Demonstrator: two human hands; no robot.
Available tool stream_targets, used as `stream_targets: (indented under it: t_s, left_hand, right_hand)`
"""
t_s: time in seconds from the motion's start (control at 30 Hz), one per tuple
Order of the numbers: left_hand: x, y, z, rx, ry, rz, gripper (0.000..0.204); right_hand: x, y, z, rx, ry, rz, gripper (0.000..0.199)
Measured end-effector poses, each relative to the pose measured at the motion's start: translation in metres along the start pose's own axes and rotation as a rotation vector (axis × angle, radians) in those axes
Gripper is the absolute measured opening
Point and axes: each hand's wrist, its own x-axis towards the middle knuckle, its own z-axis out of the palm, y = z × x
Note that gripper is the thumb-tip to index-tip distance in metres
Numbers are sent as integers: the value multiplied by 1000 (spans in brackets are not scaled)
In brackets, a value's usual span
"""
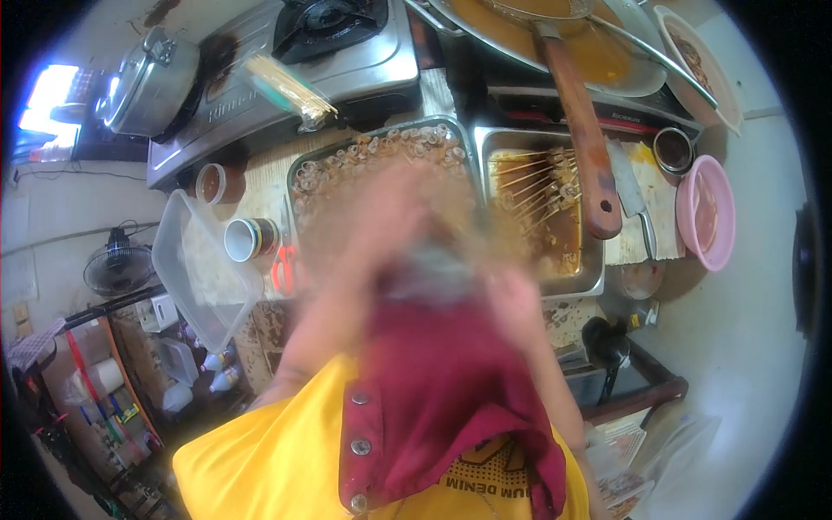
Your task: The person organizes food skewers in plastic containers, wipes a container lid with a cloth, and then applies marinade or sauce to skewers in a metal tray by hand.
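Observation:
My left hand (394,204) reaches over a metal tray (293,186) filled with pale brown ring-shaped food pieces (399,139). Its fingers are smeared by motion, so I cannot see whether it grips anything. Close to the near left corner of a second metal tray (592,282) is my right hand (511,295), blurred as well, its fingers not readable. Several skewers (537,186) threaded with food lie in brown sauce in that second tray. A maroon cloth garment (442,373) over a yellow shirt fills the space between my forearms.
A wooden-handled strainer (582,121) juts from a wide pan of brown liquid (637,74) over the right tray. Beside it lie a knife (628,178) and a pink bowl (728,217). Leftward are orange-handled scissors (283,270), a cup (244,240), a plastic container (186,269) and bagged sticks (290,91) on the stove (373,65).

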Motion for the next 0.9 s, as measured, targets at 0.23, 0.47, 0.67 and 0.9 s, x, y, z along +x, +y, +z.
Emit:
stream_targets:
  t_s: [0.23, 0.47, 0.67, 0.9]
  left_hand:
    - [-15, 23, 9, 203, -92, -5, 18]
    - [-9, 20, 37, 132, -141, -129, 23]
    - [29, -45, 89, 889, -549, 142, 25]
    - [14, -49, 164, 1143, -890, 51, 26]
  right_hand:
    - [2, 2, 0, -100, 7, -79, 18]
    - [-4, 17, -5, -2, 146, -90, 19]
    - [-30, 50, -51, 179, 412, 101, 20]
    - [-63, 69, -85, 335, 669, 32, 19]
